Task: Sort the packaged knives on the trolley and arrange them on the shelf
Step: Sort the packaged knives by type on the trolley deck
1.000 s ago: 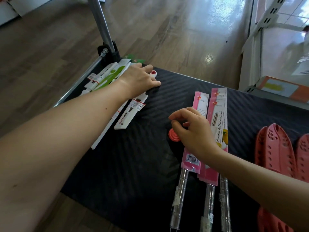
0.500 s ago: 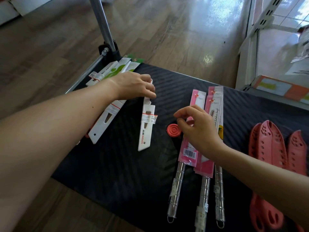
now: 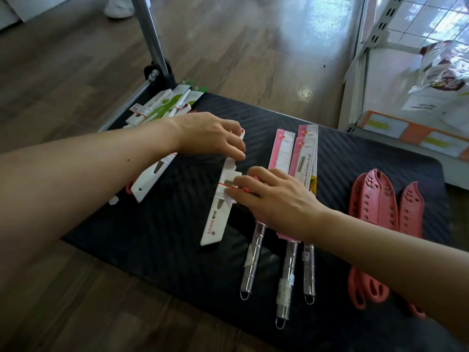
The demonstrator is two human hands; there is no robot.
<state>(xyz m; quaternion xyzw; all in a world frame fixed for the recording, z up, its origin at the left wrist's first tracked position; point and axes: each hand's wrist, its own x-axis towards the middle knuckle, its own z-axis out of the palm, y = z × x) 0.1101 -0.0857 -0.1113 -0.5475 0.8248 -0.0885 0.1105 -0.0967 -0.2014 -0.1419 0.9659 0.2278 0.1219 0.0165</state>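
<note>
1. Near the middle of the trolley (image 3: 177,250), the white-sleeved knife (image 3: 219,207) lies between our hands. Our left grip (image 3: 210,134) is clamped on its far end, and our right grip (image 3: 276,196) is pinched on its labelled middle. If the two pull against each other, the sleeve may slide off and bare the blade.
2. Toward the left edge, the second white sleeve (image 3: 149,179) sits partly under our left forearm. A careless sweep of that arm could knock it to the floor.
3. Our right wrist lies across the pink-carded knives (image 3: 284,153), so drawing that hand back could drag their row askew.
4. At the far left corner, the green-and-white packs (image 3: 165,105) are heaped loosely. Anything dropped there risks mixing the sorts or tipping the heap over the edge.
</note>
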